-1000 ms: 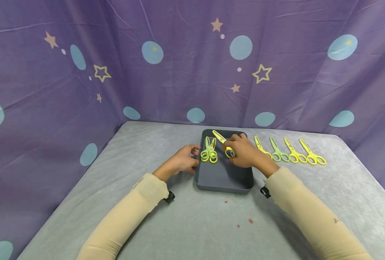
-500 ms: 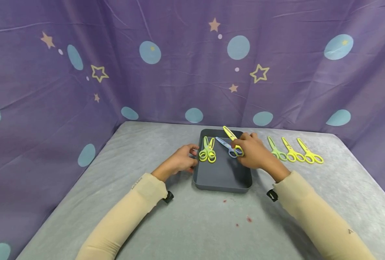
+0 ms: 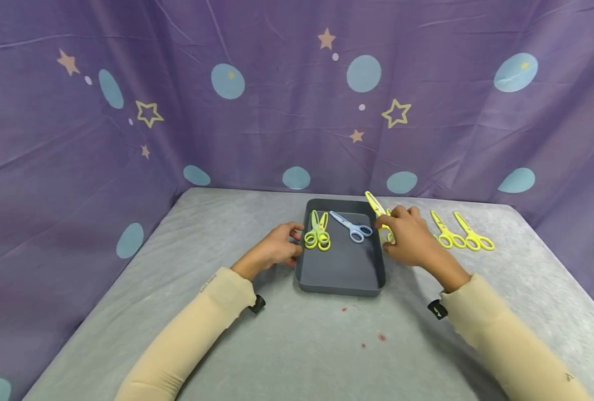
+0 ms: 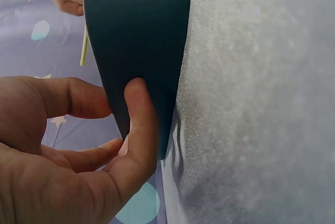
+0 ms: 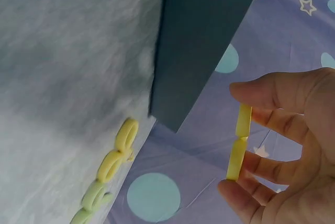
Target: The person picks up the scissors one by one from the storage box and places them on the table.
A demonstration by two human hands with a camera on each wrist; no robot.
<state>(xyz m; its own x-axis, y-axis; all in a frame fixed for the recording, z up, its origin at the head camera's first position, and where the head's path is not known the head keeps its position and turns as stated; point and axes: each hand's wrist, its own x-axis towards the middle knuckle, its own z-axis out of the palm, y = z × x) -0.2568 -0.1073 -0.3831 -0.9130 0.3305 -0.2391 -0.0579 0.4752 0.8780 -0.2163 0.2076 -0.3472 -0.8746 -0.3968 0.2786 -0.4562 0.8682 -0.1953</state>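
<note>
In the head view, my right hand [image 3: 407, 234] holds yellow scissors [image 3: 375, 204] by the handles, raised at the grey tray's right wall. The right wrist view shows thumb and fingers pinching the yellow handle loops [image 5: 240, 143]. My left hand [image 3: 275, 247] touches the outside of the left wall of the tray [image 3: 341, 291]; in the left wrist view its fingertips press that outer wall [image 4: 138, 30]. Three scissors lie in the tray: green [image 3: 315, 218] and yellow [image 3: 324, 221], overlapping at the left, and light blue [image 3: 344, 221].
Right of the tray, two yellow scissors, one inner [image 3: 443, 228] and one outer [image 3: 470, 230], lie on the grey cloth [image 3: 277, 345]. More yellow and green scissors are mostly hidden behind my right hand. A purple curtain [image 3: 262, 139] hangs behind the table.
My right hand has moved rightward with the yellow scissors, from above the tray to its right wall. The light blue scissors in the tray have come into view. My left hand stays put.
</note>
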